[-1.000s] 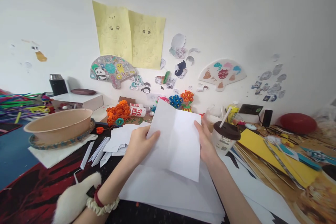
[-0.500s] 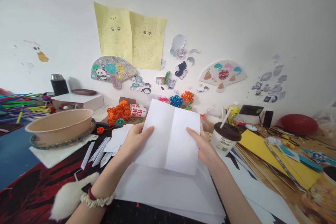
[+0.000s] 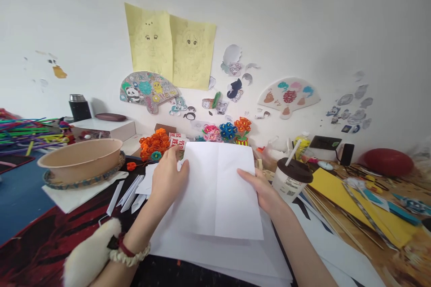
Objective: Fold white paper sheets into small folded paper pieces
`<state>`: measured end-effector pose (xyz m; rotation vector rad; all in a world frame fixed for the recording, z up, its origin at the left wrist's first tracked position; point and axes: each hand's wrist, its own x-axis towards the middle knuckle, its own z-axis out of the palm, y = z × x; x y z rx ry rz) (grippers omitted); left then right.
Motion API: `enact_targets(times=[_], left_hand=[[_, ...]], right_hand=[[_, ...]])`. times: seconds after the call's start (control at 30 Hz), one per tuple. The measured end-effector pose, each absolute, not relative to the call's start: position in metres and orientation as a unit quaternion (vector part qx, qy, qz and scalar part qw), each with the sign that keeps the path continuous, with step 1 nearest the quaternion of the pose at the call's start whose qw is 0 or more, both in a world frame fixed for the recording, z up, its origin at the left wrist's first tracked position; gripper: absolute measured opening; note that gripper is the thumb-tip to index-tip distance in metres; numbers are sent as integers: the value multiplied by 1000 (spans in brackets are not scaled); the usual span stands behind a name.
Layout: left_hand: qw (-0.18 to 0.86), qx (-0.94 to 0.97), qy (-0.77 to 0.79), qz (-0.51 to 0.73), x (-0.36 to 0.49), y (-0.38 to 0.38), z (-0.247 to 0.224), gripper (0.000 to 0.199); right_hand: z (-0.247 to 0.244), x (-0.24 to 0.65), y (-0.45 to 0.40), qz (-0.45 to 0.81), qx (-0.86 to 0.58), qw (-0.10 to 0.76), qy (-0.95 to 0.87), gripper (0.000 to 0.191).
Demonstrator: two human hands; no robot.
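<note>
A white sheet of paper with an upright crease down its middle is held tilted over the desk. My right hand grips its right edge, thumb on the front and fingers behind. At the left edge, my left hand has its thumb and fingers apart, the thumb beside the paper; any contact there is hard to make out. Beneath lies a stack of larger white sheets. Folded white paper strips lie to the left of my left hand.
A lidded cup with a straw stands close by my right hand. To the left sits a beige basin. Orange handmade flowers are at the back, yellow card on the right. A white fluffy item lies by my left wrist.
The paper has come down and turned slightly, its lower edge now nearer me. My left thumb has come off the paper's front, and that hand has opened and shifted left.
</note>
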<state>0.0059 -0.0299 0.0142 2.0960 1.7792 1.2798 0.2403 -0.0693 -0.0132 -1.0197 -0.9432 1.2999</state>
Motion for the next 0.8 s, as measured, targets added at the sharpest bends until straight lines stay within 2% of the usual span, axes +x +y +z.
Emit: enact_targets(times=[0.1,0.2,0.63,0.73,0.8], left_hand=[[-105,725,545,408,12,-35,13,47],[-133,765,506,377,18,-38,10,45],[129,811,478,313,18,-33,6,21],[139,817,481,286,18,-32,5,19],[114,825,478,278,19,-31,3,17]], right_hand=[[-13,239,-70,563,-445,563,-409,41],[-12,238,-72,576,-440,547,-419,41],[-2,236,-82,629,-381,481,-477,63],[-2,237,-79,603,-400,467,-508,66],[-8,239,-73,538,-455,470,-531,66]])
